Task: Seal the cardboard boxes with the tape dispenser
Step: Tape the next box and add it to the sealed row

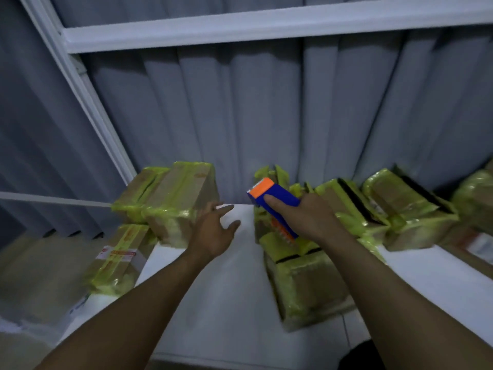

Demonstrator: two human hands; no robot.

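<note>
My right hand (306, 217) grips a blue and orange tape dispenser (274, 198), held above a cardboard box (306, 284) bound with yellow-green tape at the table's middle right. My left hand (213, 231) hovers with its fingers spread and relaxed, just right of a taped cardboard box (173, 204) at the left; I cannot tell whether it touches that box. Several more taped boxes (400, 209) stand in a row at the back right.
The boxes sit on a white table (213, 303). Another taped box with a label (120, 257) lies lower at the left, off the table's edge. Grey curtains (266, 116) hang behind, and a white shelf frame (240, 30) runs overhead.
</note>
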